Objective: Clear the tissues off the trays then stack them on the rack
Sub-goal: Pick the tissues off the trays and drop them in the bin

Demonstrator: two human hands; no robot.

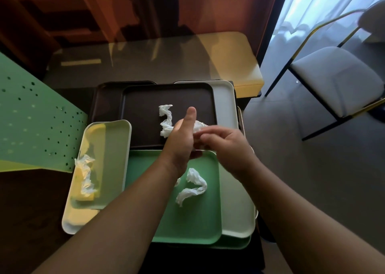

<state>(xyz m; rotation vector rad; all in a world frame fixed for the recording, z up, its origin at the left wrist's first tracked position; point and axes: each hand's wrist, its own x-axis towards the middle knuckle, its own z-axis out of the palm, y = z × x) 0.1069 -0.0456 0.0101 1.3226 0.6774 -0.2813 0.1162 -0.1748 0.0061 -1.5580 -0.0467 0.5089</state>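
Note:
A crumpled white tissue (165, 117) trails across the dark brown tray (143, 107) at the back. My left hand (182, 136) and my right hand (223, 140) meet over that tray's near edge, both holding the tissue's near end, the left thumb raised. A second twisted tissue (192, 187) lies on the green tray (187, 223) right under my forearms. A third tissue (86, 176) lies on the pale cream tray (116, 149) at the left.
More trays are underneath: another brown one (104, 103) at the back left, a white one (227, 101) at the back right, a pale green one (237, 211) at the right. A green perforated panel (31, 124) stands at the left. A chair (337, 80) stands at the right.

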